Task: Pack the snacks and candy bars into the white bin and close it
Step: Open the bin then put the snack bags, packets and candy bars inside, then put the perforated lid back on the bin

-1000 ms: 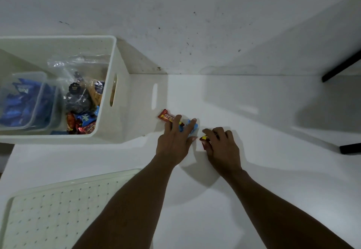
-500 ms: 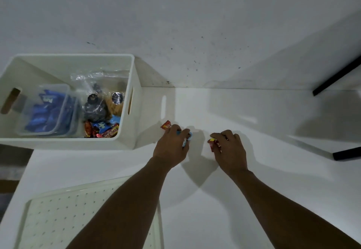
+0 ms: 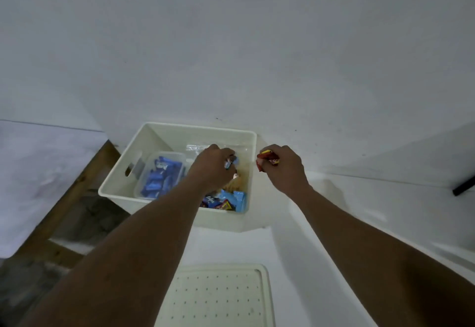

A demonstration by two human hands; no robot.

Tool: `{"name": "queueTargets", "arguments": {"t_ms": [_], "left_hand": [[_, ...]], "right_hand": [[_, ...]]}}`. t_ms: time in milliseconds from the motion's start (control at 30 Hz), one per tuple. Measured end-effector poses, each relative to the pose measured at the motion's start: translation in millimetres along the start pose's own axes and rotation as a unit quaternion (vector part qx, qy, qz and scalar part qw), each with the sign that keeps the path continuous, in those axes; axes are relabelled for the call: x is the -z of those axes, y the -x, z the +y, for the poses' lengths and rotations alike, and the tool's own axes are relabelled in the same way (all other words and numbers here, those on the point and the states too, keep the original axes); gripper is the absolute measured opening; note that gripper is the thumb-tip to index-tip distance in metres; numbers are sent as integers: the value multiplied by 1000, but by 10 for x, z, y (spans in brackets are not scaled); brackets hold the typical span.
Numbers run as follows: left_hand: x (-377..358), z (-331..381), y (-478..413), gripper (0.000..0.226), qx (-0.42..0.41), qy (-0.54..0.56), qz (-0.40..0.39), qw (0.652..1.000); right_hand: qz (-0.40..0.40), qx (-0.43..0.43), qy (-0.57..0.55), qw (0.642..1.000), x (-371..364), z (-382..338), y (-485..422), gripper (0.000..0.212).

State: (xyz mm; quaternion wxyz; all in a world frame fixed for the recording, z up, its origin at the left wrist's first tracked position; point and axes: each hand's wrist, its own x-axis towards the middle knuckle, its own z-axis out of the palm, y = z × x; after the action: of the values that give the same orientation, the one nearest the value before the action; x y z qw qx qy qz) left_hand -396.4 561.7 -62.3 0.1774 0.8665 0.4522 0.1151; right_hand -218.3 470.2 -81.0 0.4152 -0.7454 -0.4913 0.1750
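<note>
My left hand (image 3: 214,166), clenched on small wrapped candies (image 3: 229,163), hangs over the open white bin (image 3: 180,131). My right hand (image 3: 284,166) grips a red candy bar (image 3: 267,159) lengthwise across, just outside its rim. The perforated lid (image 3: 218,298) lies nearer me.

Legible text: none can be read with certainty. White bin (image 3: 177,131), taken as landmark:
- Blue wrappers (image 3: 160,176) in the clear tub inside the bin, left part: white lettering, too blurred to read.
- Dark blue packet (image 3: 209,201) at the bin's near edge: white script mark, not decipherable.
- Red-and-yellow bar (image 3: 267,161) in the right hand (image 3: 285,170), just beside the bin's right rim: printed mark, too small.
- Lid (image 3: 218,298), nearer than the bin: no print, only dots.
</note>
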Motion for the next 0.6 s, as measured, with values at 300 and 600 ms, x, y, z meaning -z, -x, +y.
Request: {"name": "queueTargets", "arguments": {"t_ms": [300,600], "left_hand": [[107,-772,327,36,17,-7,-180,983],[133,-1038,467,41,9,17,-138,990]], "right_hand": [[-146,-27,33,988,-953,-509,183,26],[-65,-76,34,994,-849,-606,347,15]]}}
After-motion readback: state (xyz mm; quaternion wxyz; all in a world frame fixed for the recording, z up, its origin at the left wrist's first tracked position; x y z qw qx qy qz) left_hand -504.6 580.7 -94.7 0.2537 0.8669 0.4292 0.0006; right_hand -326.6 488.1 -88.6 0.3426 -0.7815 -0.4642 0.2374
